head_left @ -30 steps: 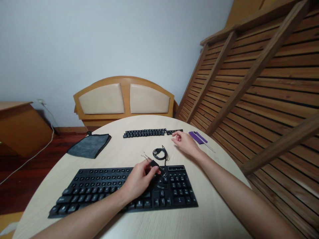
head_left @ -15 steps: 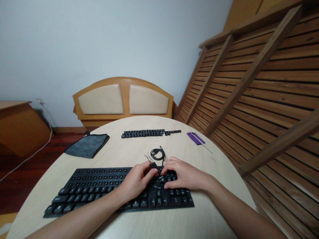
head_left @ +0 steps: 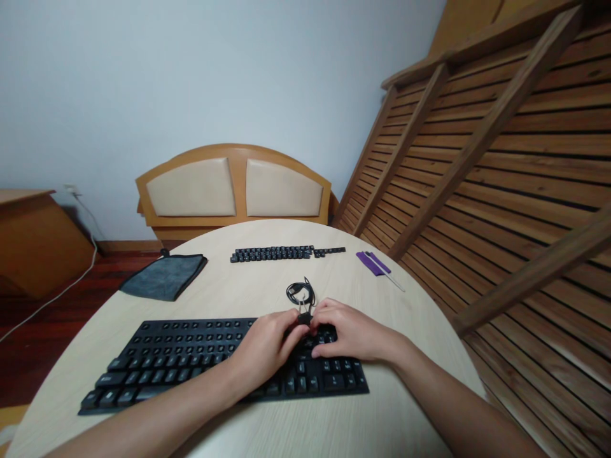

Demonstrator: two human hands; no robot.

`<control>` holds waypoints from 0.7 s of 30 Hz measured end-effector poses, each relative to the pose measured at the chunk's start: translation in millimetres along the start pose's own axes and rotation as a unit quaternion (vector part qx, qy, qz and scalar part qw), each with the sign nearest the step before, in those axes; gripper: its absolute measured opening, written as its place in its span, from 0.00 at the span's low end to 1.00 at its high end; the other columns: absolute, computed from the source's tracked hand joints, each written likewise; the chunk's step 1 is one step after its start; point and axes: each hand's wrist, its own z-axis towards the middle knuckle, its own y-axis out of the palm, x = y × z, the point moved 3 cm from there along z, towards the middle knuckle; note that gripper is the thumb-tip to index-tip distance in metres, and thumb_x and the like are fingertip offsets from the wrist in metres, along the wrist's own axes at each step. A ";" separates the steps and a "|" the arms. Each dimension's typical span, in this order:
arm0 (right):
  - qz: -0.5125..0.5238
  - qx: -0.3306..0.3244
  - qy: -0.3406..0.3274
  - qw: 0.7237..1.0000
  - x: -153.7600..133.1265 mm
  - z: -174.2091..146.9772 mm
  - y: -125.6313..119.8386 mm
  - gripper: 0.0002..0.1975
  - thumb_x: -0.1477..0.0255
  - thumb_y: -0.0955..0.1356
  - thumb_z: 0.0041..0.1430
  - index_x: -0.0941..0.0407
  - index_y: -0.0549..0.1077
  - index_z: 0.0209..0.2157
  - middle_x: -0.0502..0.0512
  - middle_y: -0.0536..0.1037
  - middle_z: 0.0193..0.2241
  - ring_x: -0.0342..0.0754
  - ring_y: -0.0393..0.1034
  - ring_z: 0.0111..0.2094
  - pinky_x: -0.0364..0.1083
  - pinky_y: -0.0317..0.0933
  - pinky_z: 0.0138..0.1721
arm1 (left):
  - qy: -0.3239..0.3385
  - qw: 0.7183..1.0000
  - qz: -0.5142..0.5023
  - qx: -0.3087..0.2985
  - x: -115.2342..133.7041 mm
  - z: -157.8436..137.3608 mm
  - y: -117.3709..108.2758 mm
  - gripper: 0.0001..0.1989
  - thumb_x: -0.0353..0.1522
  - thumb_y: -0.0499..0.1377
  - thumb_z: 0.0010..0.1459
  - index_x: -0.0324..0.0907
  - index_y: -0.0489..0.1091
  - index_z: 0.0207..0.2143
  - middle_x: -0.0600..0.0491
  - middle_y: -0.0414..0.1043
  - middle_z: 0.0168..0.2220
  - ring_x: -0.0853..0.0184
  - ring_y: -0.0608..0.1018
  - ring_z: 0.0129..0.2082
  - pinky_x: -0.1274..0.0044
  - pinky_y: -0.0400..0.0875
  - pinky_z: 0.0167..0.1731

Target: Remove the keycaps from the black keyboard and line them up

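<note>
Keyboard (head_left: 167,359) flat on worktop (head_left: 248,289). Left hand (head_left: 270,345) pinches black-handled wire tool (head_left: 304,317) over it; right hand (head_left: 353,332) curled alongside, grip unclear. Advised: tool upright, keyboard steadied, force even.

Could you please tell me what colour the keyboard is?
The keyboard is black, clearest in the head view.

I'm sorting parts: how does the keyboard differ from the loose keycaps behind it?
The keyboard is one broad board; the loose keycaps are many small separate pieces. The keyboard lies nearer; the loose keycaps lie farther off, in rows. Both are black and on the table.
</note>
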 end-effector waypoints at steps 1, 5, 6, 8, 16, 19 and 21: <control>0.001 -0.001 -0.001 1.000 0.3 -0.2 0.2 0.15 0.64 0.76 0.49 0.55 0.76 0.37 0.53 0.75 0.38 0.49 0.67 0.45 0.47 0.62 0.47 | -0.006 1.000 -0.012 0.005 -1.5 0.3 0.8 0.11 0.34 0.51 0.66 0.40 0.68 0.33 0.53 0.74 0.31 0.65 0.74 0.30 0.76 0.64 0.31; -0.002 -0.002 0.004 1.000 0.4 -0.8 -0.2 0.14 0.64 0.75 0.49 0.54 0.77 0.37 0.53 0.75 0.38 0.49 0.68 0.44 0.47 0.62 0.47 | -0.033 0.998 -0.053 0.014 -8.4 2.3 4.0 0.12 0.35 0.52 0.66 0.40 0.67 0.30 0.54 0.72 0.28 0.66 0.74 0.29 0.77 0.62 0.29; -0.003 -0.001 0.006 1.000 0.2 -0.9 -0.4 0.14 0.64 0.75 0.49 0.54 0.77 0.37 0.53 0.74 0.38 0.49 0.68 0.44 0.47 0.62 0.47 | -0.037 0.998 -0.056 0.012 -9.7 2.6 4.9 0.12 0.35 0.53 0.65 0.40 0.67 0.29 0.55 0.72 0.27 0.67 0.73 0.28 0.77 0.62 0.28; -0.004 0.001 0.008 1.000 0.0 -0.8 -0.4 0.14 0.64 0.76 0.49 0.54 0.77 0.37 0.53 0.74 0.38 0.49 0.68 0.44 0.46 0.62 0.47 | -0.042 0.998 -0.046 0.011 -10.7 2.2 6.1 0.12 0.36 0.53 0.65 0.40 0.68 0.29 0.55 0.72 0.27 0.66 0.73 0.28 0.77 0.62 0.28; -0.013 0.010 -0.001 1.000 1.7 0.6 5.0 0.10 0.67 0.75 0.51 0.56 0.76 0.34 0.54 0.74 0.38 0.49 0.67 0.44 0.46 0.62 0.45 | 0.079 0.995 0.053 -0.038 3.2 -7.2 13.0 0.09 0.32 0.50 0.67 0.41 0.69 0.39 0.51 0.73 0.35 0.65 0.74 0.34 0.76 0.65 0.33; -0.018 0.009 0.000 1.000 2.4 1.2 6.2 0.10 0.66 0.75 0.51 0.56 0.76 0.33 0.54 0.73 0.37 0.49 0.67 0.44 0.46 0.62 0.46 | 0.046 0.998 0.024 -0.021 0.9 -5.5 11.4 0.08 0.32 0.51 0.66 0.41 0.69 0.37 0.52 0.73 0.34 0.65 0.75 0.33 0.76 0.65 0.33; -0.017 0.012 0.004 1.000 2.3 1.8 6.5 0.10 0.65 0.75 0.51 0.56 0.76 0.33 0.54 0.73 0.37 0.49 0.67 0.44 0.47 0.62 0.46 | 0.011 1.000 -0.007 -0.009 -2.2 -3.1 9.6 0.09 0.33 0.51 0.66 0.40 0.69 0.36 0.52 0.74 0.33 0.65 0.75 0.32 0.76 0.65 0.33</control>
